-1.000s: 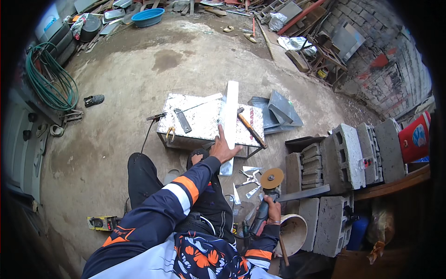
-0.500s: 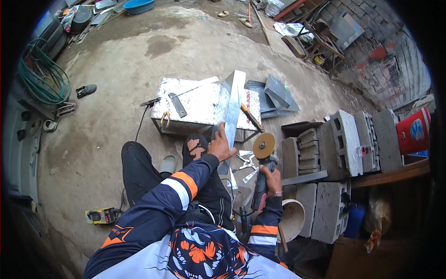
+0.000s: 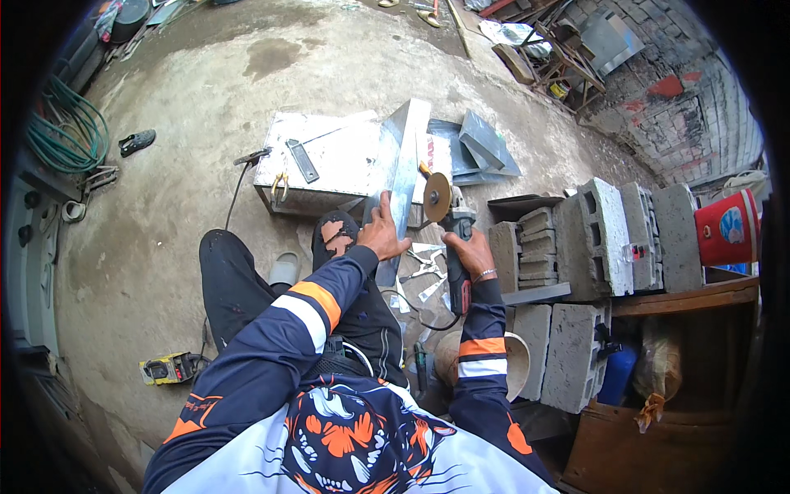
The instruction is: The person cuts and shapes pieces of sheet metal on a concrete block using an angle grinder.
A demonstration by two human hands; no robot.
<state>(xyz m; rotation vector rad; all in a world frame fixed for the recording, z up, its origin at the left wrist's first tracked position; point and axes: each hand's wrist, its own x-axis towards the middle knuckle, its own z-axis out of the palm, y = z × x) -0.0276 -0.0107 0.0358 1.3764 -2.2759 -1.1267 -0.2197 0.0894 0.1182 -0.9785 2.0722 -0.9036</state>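
My right hand (image 3: 471, 253) grips an angle grinder (image 3: 458, 284) by its body, its tan round disc (image 3: 437, 198) raised close to the right edge of a long folded sheet-metal piece (image 3: 403, 156). That shiny piece leans over the bench from between my knees. Holding it is my left hand (image 3: 381, 235), with the index finger stretched along the metal and the thumb towards its right edge. On the white-topped bench (image 3: 350, 169) lie a flat metal square (image 3: 302, 160), yellow-handled pliers (image 3: 281, 186) and a clamp on a black cable (image 3: 253, 156).
Bent metal sheets (image 3: 485, 146) lie beyond the bench. Locking pliers (image 3: 426, 263) and scraps are on the ground beside my knee. Concrete blocks (image 3: 605, 239), a red bucket (image 3: 724, 228) and a cream bucket (image 3: 517, 375) crowd my right. A hose (image 3: 66, 128) and shoe (image 3: 137, 142) lie left.
My right hand has brought the grinder up and left, moving its disc next to the metal's edge. My left hand stays on the metal. The whole view has shifted slightly.
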